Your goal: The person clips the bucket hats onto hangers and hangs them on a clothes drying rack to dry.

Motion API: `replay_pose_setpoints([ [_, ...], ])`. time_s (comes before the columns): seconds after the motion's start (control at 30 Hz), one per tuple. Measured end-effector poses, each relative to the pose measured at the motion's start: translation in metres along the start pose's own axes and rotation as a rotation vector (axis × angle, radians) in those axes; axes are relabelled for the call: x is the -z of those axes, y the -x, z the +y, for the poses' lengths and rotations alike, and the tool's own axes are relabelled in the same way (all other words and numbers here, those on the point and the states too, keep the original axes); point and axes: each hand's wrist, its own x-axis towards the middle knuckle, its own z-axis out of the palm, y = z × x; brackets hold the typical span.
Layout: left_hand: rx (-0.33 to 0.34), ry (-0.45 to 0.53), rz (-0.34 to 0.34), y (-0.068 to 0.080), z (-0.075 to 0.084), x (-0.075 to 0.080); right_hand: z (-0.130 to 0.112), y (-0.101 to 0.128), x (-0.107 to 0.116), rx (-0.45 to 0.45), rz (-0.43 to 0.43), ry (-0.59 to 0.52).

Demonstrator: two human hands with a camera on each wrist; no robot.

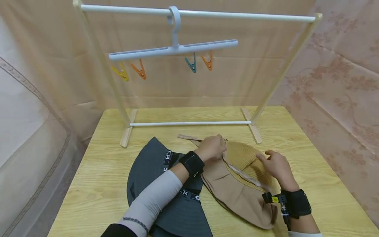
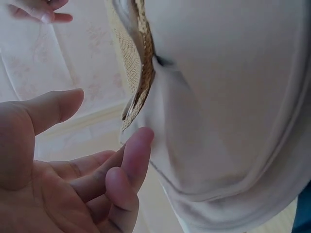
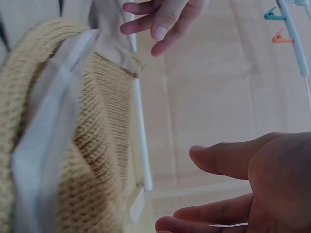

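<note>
A tan sun hat with a woven straw crown lies on the wooden table. My left hand is at the hat's far edge; in the left wrist view this hand has loosely curved fingers beside the beige brim, gripping nothing. My right hand lies on the right side of the crown; in the right wrist view it is relaxed next to the woven crown. A dark grey hat lies under my left forearm.
A drying rack stands across the back of the table. From its top bar hangs a white hanger with yellow, orange and teal clips. Patterned cloth walls close in both sides.
</note>
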Motion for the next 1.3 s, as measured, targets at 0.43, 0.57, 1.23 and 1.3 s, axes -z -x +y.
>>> replay_pose_setpoints([
  [0.43,-0.025,0.025,0.004,0.005,0.001,-0.01,0.009,0.003,-0.012,-0.047,0.014,0.015],
  [0.57,-0.018,-0.018,-0.025,0.003,0.002,-0.014,0.013,0.003,-0.014,-0.077,-0.013,0.02],
  [1.23,-0.036,0.025,-0.153,-0.005,0.002,-0.018,0.028,-0.005,-0.034,-0.096,-0.009,-0.015],
  [1.3,-0.017,0.034,-0.148,-0.007,0.002,-0.021,0.028,-0.006,-0.034,-0.114,-0.017,-0.028],
])
